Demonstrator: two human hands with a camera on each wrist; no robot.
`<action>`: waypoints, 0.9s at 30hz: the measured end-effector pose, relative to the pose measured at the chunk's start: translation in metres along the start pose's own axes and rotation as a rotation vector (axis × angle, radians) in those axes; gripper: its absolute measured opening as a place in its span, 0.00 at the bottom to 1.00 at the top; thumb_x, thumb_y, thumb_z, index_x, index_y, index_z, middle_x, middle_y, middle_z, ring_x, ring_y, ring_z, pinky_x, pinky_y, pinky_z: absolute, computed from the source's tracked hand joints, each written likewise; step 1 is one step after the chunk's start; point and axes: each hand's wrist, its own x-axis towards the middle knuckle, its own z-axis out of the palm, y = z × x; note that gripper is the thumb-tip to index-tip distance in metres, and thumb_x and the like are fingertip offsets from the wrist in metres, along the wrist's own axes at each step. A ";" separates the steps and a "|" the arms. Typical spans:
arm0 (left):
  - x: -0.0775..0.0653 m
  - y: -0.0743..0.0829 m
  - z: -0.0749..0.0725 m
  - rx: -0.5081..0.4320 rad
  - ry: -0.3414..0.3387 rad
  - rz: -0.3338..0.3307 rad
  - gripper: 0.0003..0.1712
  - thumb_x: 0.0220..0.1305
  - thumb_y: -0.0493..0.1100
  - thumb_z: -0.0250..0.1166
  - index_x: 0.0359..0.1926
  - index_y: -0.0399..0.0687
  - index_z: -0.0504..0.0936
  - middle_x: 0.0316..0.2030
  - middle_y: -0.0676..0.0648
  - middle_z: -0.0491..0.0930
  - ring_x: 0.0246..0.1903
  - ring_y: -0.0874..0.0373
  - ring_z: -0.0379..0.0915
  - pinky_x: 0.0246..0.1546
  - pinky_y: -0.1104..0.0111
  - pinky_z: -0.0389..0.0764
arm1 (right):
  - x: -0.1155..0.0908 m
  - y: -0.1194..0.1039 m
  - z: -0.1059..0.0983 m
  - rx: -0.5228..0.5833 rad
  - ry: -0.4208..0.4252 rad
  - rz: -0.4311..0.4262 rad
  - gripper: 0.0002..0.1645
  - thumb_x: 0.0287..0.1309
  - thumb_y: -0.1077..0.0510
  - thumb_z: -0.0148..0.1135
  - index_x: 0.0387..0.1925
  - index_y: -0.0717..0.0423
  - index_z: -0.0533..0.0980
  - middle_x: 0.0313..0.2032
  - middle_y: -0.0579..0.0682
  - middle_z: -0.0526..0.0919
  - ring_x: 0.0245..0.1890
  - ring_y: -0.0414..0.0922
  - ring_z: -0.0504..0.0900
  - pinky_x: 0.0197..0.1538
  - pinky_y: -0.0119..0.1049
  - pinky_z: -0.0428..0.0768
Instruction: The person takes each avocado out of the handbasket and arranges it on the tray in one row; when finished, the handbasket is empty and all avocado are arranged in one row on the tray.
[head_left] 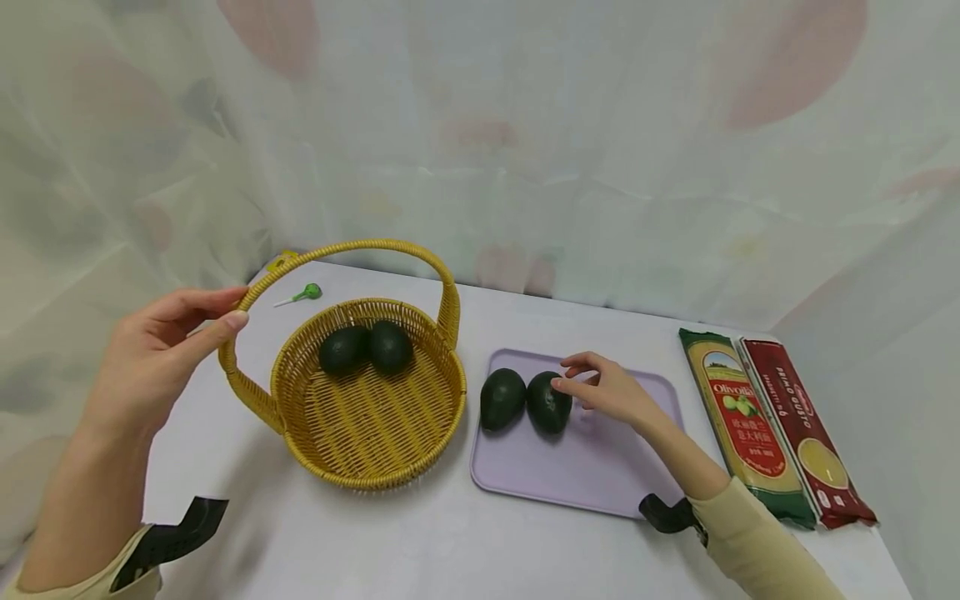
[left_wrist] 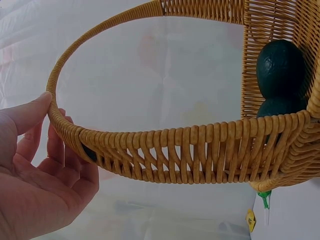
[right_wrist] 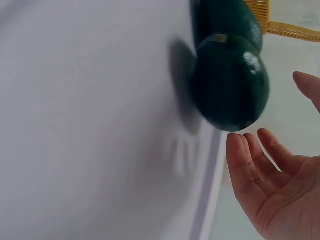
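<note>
In the left of the frame, the left hand (head_left: 161,354) pinched the handle (head_left: 386,245) of the basket (head_left: 375,425) between thumb and fingers; the basket, two avocados (head_left: 390,347) in its upper part, was left of centre, a narrow gap from the tray (head_left: 600,475). Right of centre, the right hand (head_left: 611,392), fingers loosely bent and holding nothing, hovered at the right avocado (head_left: 550,406) of a pair by the tray's left edge, with tray surface running right toward the packs (head_left: 757,433).

A big pale sheet (head_left: 600,192) with blurry pink and gray shapes is hanging behind a white table (head_left: 420,550). It is wrinkling on the left side. Soft, dim shadows (head_left: 251,475) are lying on the tabletop.
</note>
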 end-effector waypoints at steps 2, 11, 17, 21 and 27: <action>0.000 0.000 0.000 0.006 -0.001 0.001 0.17 0.59 0.22 0.62 0.47 0.37 0.85 0.45 0.48 0.84 0.43 0.61 0.78 0.44 0.81 0.76 | 0.001 -0.006 -0.001 -0.012 0.004 -0.034 0.35 0.56 0.39 0.68 0.58 0.56 0.74 0.50 0.53 0.79 0.42 0.48 0.81 0.38 0.38 0.83; 0.000 0.001 0.001 0.015 -0.009 0.004 0.16 0.60 0.22 0.62 0.47 0.35 0.84 0.46 0.48 0.84 0.44 0.61 0.78 0.44 0.81 0.77 | 0.008 -0.033 0.004 -0.100 0.019 -0.141 0.29 0.56 0.41 0.68 0.55 0.50 0.77 0.50 0.51 0.82 0.46 0.48 0.80 0.44 0.39 0.78; -0.001 0.002 0.001 0.013 -0.012 0.003 0.15 0.60 0.23 0.62 0.47 0.36 0.84 0.46 0.48 0.84 0.42 0.61 0.78 0.43 0.81 0.77 | 0.012 -0.054 0.012 -0.098 -0.015 -0.206 0.25 0.55 0.44 0.69 0.54 0.47 0.77 0.49 0.51 0.82 0.45 0.46 0.81 0.44 0.39 0.78; -0.001 0.002 0.001 0.014 -0.020 0.010 0.15 0.60 0.23 0.62 0.46 0.36 0.84 0.45 0.48 0.84 0.41 0.60 0.78 0.42 0.81 0.78 | 0.017 -0.066 0.019 -0.112 -0.045 -0.232 0.25 0.55 0.44 0.70 0.54 0.45 0.77 0.48 0.45 0.82 0.44 0.44 0.81 0.44 0.38 0.79; 0.000 0.003 0.001 0.027 -0.026 0.023 0.15 0.60 0.23 0.62 0.47 0.36 0.84 0.45 0.48 0.84 0.41 0.60 0.77 0.42 0.81 0.78 | 0.023 -0.086 0.031 -0.115 -0.090 -0.281 0.26 0.56 0.43 0.69 0.54 0.44 0.77 0.48 0.42 0.81 0.43 0.41 0.81 0.49 0.41 0.77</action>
